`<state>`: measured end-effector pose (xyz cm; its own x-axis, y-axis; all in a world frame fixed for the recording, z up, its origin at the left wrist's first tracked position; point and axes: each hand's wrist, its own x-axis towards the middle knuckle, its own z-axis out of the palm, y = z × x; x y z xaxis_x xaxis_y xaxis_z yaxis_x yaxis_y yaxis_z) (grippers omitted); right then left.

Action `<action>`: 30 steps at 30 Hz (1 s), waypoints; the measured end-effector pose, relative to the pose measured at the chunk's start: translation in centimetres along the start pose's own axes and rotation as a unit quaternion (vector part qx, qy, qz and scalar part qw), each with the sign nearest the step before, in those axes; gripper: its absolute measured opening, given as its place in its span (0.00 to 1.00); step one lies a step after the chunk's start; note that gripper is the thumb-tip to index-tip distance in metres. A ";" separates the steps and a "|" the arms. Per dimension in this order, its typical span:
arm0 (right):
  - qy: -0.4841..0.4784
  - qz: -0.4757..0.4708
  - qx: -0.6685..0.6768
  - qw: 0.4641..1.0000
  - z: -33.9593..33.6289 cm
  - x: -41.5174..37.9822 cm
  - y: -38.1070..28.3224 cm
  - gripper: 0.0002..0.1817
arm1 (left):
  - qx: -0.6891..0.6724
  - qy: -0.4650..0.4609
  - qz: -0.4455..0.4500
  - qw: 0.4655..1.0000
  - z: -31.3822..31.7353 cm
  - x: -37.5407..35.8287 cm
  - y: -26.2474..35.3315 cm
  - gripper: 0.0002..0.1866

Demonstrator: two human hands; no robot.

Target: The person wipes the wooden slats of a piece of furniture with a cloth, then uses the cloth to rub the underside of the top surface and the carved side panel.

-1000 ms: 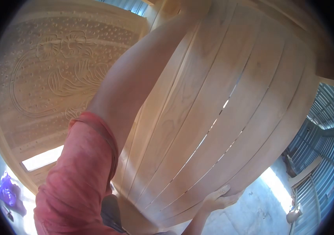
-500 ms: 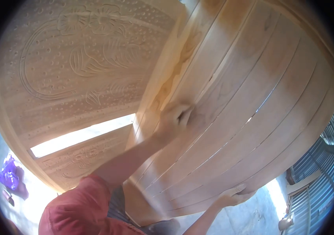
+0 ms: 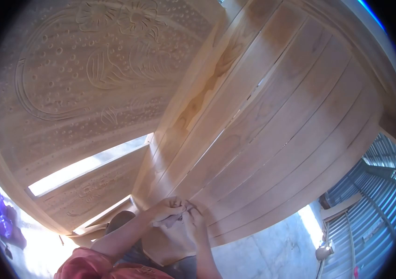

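Both hands meet low in the middle of the view, in front of the slatted wooden seat (image 3: 272, 135). My left hand (image 3: 166, 209) is closed, its fingers pinching a small crumpled piece of sandpaper (image 3: 173, 219). Close against it, my right hand (image 3: 194, 222) pinches the same dull greyish sheet from the other side. The fingers hide part of the sheet, so its exact shape cannot be made out. Pale slats with narrow gaps run diagonally beyond the hands. To the left rises a carved wooden panel (image 3: 72, 88) with flowers and dimples.
A purple plastic bag (image 3: 2, 216) lies on the bright floor at the left. Corrugated metal sheeting (image 3: 374, 209) stands at the right, with a pale cup-like object (image 3: 324, 251) near it. Pale concrete floor (image 3: 263, 255) shows below the slats.
My left hand has come down from the middle of the slats towards my body. My right hand has left the slats' lower edge and moved left, joining it at the sandpaper.
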<state>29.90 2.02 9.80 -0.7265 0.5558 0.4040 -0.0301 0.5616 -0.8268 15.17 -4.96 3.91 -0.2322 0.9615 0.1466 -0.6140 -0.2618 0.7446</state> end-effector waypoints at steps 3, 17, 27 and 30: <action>0.000 0.140 0.269 0.953 2.7 0.0 -0.2 0.14 | -0.003 -0.011 -0.029 1.000 0.3 -1.5 2.3 0.14; 0.209 -0.652 -0.510 0.521 -9.3 26.8 -30.0 0.14 | 0.722 0.353 0.299 0.514 -4.1 -14.0 16.7 0.24; 0.188 -0.489 -0.808 0.269 -12.8 29.4 -34.8 0.21 | 0.745 0.422 0.110 0.504 -7.1 -13.9 15.7 0.35; 0.267 -0.529 -0.738 0.322 -15.8 35.2 -39.6 0.19 | 0.746 0.430 0.100 0.499 -6.6 -14.0 15.7 0.34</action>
<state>16.35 9.01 62.88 -0.6121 -0.6203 0.4904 0.5791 0.0706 0.8122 3.83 -23.09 9.21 -0.8075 0.3701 0.4593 0.5825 0.6229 0.5221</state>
